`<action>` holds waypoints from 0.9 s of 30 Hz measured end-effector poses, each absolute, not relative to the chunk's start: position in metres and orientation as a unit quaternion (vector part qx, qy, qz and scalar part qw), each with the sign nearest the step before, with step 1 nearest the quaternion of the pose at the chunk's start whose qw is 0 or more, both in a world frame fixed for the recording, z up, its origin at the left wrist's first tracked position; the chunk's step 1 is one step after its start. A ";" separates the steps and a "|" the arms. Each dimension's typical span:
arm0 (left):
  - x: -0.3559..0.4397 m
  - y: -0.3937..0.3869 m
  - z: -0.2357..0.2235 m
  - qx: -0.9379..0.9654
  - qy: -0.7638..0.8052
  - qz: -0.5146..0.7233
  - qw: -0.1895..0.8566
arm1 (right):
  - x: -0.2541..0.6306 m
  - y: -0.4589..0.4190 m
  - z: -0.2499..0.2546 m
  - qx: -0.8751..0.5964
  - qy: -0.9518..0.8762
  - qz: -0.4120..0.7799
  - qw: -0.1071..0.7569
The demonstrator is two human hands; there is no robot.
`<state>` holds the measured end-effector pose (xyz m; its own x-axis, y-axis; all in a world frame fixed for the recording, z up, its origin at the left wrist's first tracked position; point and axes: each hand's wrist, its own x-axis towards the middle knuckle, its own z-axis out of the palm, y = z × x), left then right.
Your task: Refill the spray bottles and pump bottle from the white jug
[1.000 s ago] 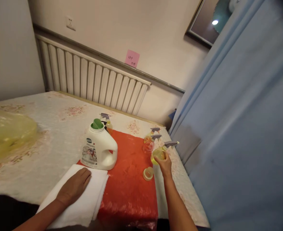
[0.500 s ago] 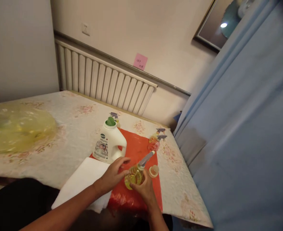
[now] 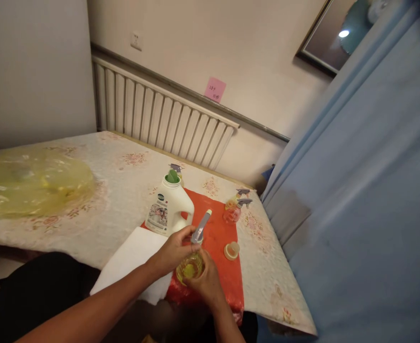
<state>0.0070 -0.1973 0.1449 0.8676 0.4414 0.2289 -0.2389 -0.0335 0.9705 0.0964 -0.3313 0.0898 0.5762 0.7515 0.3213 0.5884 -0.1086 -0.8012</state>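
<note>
Spray Bottle [image 3: 189, 270] Gripped at Neck and Body

From where I stand, the yellow-tinted Spray Bottle is near the person's edge of the red mat [image 3: 220, 240]; whether its base touches down, I can't tell. Its long axis leans, the neck farther from the person than the base, and the grey spray head [image 3: 201, 226] points away, towards the wall and slightly right.

The right hand [image 3: 210, 282] is curled snugly round the rounded body, thumb on the near side, presumably to steady it. The left hand [image 3: 170, 252] has thumb and fingers closed about the neck below the spray head, which looks like a hold for controlling the top.

Just right on the mat lies a pale cap [image 3: 231, 251]. A white towel [image 3: 133, 257] lies beneath the left forearm, and the white jug [image 3: 167, 209] stands upright beyond it, its handle facing right. Farther off sits a pink bottle [image 3: 232, 215].
</note>
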 end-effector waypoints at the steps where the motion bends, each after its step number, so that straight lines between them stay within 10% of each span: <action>1: 0.007 -0.196 0.149 0.665 0.074 0.251 0.700 | 0.096 -0.331 0.088 -0.741 -0.453 0.083 0.489; 27: -0.012 -0.175 0.179 0.590 0.044 0.304 0.747 | 0.101 -0.332 0.087 -0.760 -0.441 0.061 0.474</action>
<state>-0.0116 -0.1753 0.1789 0.8113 0.5056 0.2936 -0.4028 0.1193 0.9075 0.1013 -0.3315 0.0871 0.6035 0.7278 0.3258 0.6128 -0.1619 -0.7735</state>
